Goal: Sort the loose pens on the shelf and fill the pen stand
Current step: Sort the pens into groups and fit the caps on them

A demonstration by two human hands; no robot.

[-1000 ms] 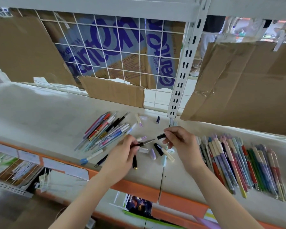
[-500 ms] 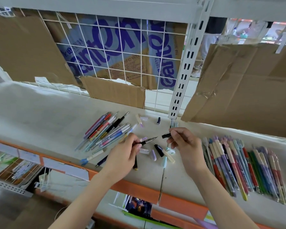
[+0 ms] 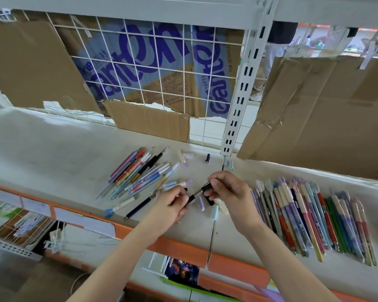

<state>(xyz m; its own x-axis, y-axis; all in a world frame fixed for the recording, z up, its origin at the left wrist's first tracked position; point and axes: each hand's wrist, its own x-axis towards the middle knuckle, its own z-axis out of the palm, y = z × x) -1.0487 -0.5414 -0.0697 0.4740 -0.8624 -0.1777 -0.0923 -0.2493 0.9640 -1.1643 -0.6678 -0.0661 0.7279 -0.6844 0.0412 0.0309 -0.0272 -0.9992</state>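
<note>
Two grips, left hand, right hand, one black pen

- A white wire grid panel forms the back of the bay.
- Behind the grid stands a flattened carton with large purple lettering.
- A plain brown cardboard sheet covers the upper left.
- A torn cardboard piece leans against the foot of the grid.
- A large creased cardboard sheet hangs at the right.
- A white slotted upright divides the bays.
- White price labels sit on the orange front strip.
- Below left is a wire basket of packaged goods.
</note>
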